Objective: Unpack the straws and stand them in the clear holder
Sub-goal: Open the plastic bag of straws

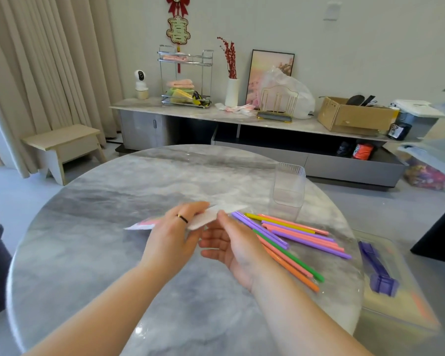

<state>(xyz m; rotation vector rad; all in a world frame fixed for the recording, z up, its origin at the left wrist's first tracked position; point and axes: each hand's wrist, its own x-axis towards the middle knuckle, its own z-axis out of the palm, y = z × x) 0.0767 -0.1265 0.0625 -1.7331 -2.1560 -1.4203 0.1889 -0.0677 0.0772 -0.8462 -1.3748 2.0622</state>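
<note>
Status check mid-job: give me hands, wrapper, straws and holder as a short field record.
left hand: holds the wrapper
right hand: palm up, thumb at the wrapper's edge; grip unclear
wrapper: white, held above the table
straws: loose, lying flat on the table, right of the hands
holder: upright beyond the straws, no straws in it
</note>
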